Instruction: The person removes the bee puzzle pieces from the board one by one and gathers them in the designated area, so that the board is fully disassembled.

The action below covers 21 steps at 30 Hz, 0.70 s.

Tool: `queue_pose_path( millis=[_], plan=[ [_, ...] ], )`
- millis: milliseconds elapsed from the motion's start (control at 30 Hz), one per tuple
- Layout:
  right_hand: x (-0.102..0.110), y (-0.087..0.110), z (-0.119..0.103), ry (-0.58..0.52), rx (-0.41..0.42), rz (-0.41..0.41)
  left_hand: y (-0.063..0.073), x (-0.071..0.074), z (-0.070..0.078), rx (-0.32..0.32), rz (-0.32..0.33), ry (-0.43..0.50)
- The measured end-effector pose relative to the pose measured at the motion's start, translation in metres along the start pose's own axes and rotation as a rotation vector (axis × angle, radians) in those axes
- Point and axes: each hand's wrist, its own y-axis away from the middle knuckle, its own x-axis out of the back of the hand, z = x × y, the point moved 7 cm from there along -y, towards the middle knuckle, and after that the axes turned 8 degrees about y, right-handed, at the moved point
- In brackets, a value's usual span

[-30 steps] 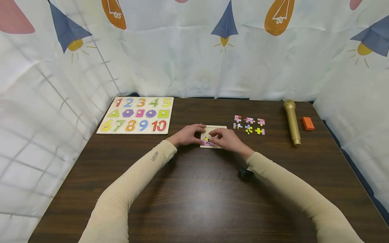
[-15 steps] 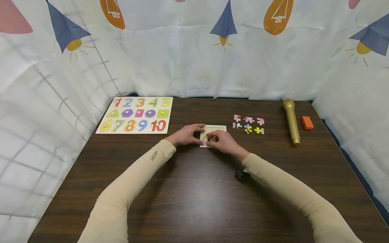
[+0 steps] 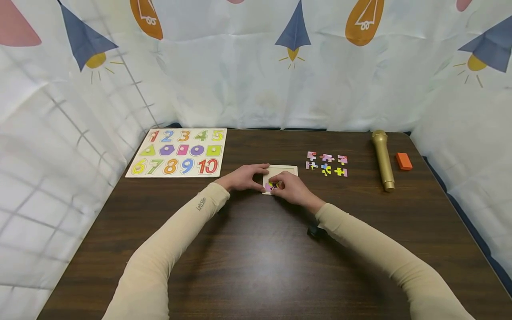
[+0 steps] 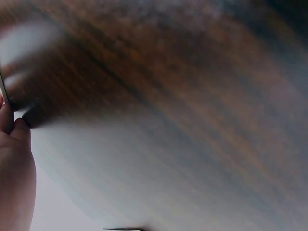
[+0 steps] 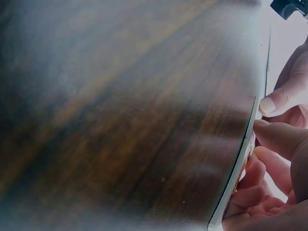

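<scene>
Head view. Found at middle of dark counter (image 3: pixel 264 275): one pale shallow tray (image 3: pixel 282 168), lying flat. Held along its left side by left grip (image 3: pixel 243 178), with thumb at near corner and fingertips at far corner. Reached from the right by right grip (image 3: pixel 294 187), with thumb and forefinger pinched on a puzzle piece (image 3: pixel 274 183), coloured pink, yellow and black, in near-left part of tray; partly covered by fingers, so could not tell full outline. Listed right of tray: six loose pieces (image 3: pixel 326 158), in two rows of three. Listed farther right: one gold microphone (image 3: pixel 384 160), then one orange block (image 3: pixel 404 161) just beside. Listed left: one number board (image 3: pixel 162 159), marked 1 to 10, with middle row of coloured shapes. Seen on both arms: beige sleeves (image 3: pixel 168 235). Noted behind: one white curtain (image 3: pixel 240 80), printed with blue and orange motifs.

Left wrist view. Showed mostly blurred counter; caught part of left grip at left edge, beside a thin pale edge. Could not tell its hold from here.

Right wrist view. Caught both grips at right edge, close together at tray rim. Showed right thumb and forefinger nearly meeting there, with puzzle piece mostly hidden.
</scene>
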Motion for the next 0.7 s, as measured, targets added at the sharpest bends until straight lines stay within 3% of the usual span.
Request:
queue_pose_path(
  millis=[700],
  plan=[
    [-0.0052,-0.0058,-0.0035,0.074,0.024,-0.069,-0.0009,-0.0002,-0.0009,-0.005,-0.004,-0.019]
  ],
)
